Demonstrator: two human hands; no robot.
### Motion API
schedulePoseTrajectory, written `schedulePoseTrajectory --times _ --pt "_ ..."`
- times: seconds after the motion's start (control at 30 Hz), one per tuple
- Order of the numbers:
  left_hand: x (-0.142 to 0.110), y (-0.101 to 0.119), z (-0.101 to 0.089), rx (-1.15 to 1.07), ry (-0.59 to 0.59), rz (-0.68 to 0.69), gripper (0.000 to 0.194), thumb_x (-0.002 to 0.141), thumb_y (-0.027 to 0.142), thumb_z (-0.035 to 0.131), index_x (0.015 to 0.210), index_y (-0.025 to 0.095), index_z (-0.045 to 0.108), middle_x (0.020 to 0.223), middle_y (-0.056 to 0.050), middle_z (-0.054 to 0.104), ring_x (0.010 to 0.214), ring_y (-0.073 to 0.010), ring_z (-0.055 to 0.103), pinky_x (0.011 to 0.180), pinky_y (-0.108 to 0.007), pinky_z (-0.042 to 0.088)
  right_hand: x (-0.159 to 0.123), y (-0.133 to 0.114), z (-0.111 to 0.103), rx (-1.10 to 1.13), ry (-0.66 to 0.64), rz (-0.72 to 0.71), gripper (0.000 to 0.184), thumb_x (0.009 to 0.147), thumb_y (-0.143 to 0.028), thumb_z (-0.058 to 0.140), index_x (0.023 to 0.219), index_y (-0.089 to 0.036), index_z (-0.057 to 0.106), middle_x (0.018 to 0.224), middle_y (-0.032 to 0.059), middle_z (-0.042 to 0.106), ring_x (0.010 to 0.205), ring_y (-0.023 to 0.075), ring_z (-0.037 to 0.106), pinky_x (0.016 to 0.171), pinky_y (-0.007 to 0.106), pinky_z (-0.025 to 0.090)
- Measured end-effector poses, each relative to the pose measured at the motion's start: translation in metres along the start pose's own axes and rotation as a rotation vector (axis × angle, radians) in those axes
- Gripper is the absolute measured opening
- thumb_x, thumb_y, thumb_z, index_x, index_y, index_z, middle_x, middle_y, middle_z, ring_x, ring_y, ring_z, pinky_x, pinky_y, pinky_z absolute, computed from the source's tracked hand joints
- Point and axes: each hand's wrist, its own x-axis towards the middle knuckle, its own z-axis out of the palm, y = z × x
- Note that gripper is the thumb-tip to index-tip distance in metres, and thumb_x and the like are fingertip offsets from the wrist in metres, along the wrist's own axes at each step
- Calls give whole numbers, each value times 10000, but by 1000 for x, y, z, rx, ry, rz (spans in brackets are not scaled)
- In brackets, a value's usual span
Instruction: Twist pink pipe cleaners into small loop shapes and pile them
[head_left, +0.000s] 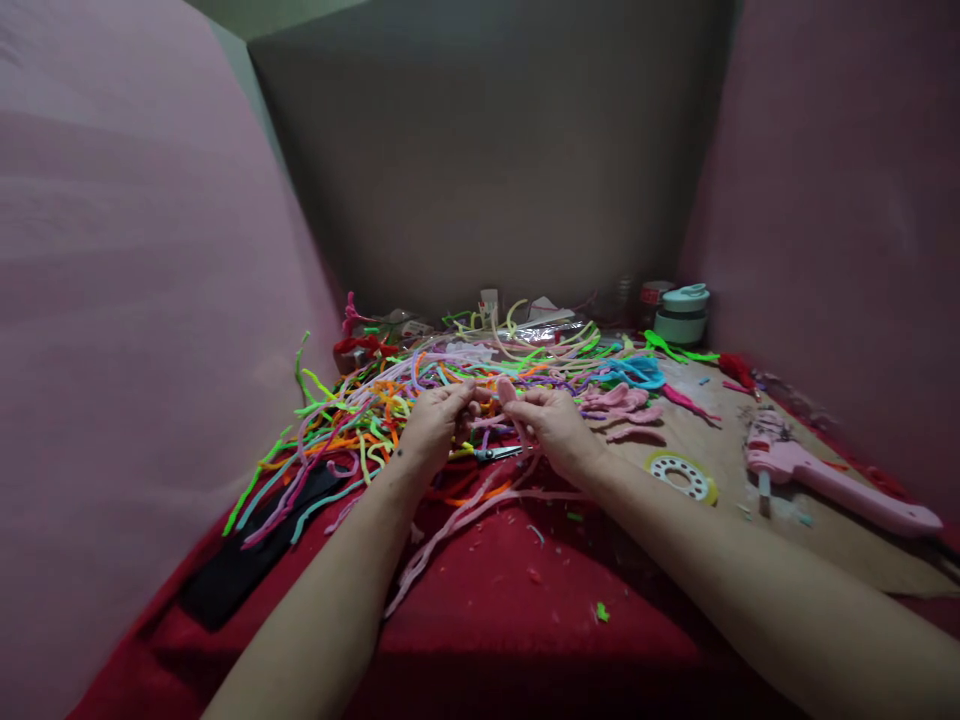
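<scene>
Both of my hands meet over a heap of pipe cleaners. My right hand [556, 428] pinches a folded pink pipe cleaner [507, 392], its looped end standing up beside the thumb. My left hand [439, 425] is closed, with its fingertips pinched at the left side of that pink piece; the exact grip is partly hidden. Below the hands lie scissors [499, 453], their blades showing and pointing right. Long pale pink pipe cleaners [457, 520] trail across the red cloth beneath my wrists.
Many-coloured pipe cleaners [360, 410] spread left and behind. On the brown board [720, 430] at right are finished-looking pink pieces [622, 400], a white-and-yellow ring spool [681, 478] and a pink glue gun [832, 475]. A mint lidded container [681, 315] stands at back. A black item [247, 560] lies front left.
</scene>
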Motion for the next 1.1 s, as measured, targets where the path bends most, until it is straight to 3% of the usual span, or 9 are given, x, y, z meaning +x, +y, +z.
schedulePoseTrajectory --times 0.13,0.3,0.63,0.8,0.97,1.1 --pt "-4 3 0 160 -97 0 425 736 512 563 770 98 654 517 16 491 374 -33 359 366 -169 230 3 5 -1 14 9 -25 242 629 -236 538 414 -169 448 377 -58 389 384 65 322 421 227 245" --pt "-7 5 1 304 -257 19 298 655 390 670 597 109 589 470 27 474 387 -32 337 381 -175 211 3 3 0 -6 26 -65 240 637 -235 527 423 -173 439 379 -62 393 376 60 319 431 225 266" --pt "-7 -5 12 289 -234 25 323 691 454 617 762 142 569 428 56 490 307 -32 337 333 -155 237 4 6 0 -148 114 -142 395 722 -453 546 461 -175 442 409 -42 432 403 71 354 450 228 284" --pt "-9 -4 15 239 -243 70 337 706 462 610 790 137 571 438 53 501 299 -29 341 326 -151 234 3 5 -2 -170 94 -181 484 749 -564 502 471 -172 448 416 -42 412 406 67 315 449 238 256" --pt "-10 -3 16 192 -230 77 312 702 442 620 747 138 565 425 51 513 284 -34 358 319 -156 238 3 8 -3 -27 50 -168 466 732 -547 551 482 -175 423 420 -51 382 396 59 288 427 238 215" --pt "-12 -1 17 183 -230 85 279 718 413 612 730 141 554 404 58 500 271 -33 348 314 -155 231 4 9 -3 180 19 -57 411 671 -438 656 477 -170 414 415 -67 350 376 46 269 412 233 186"
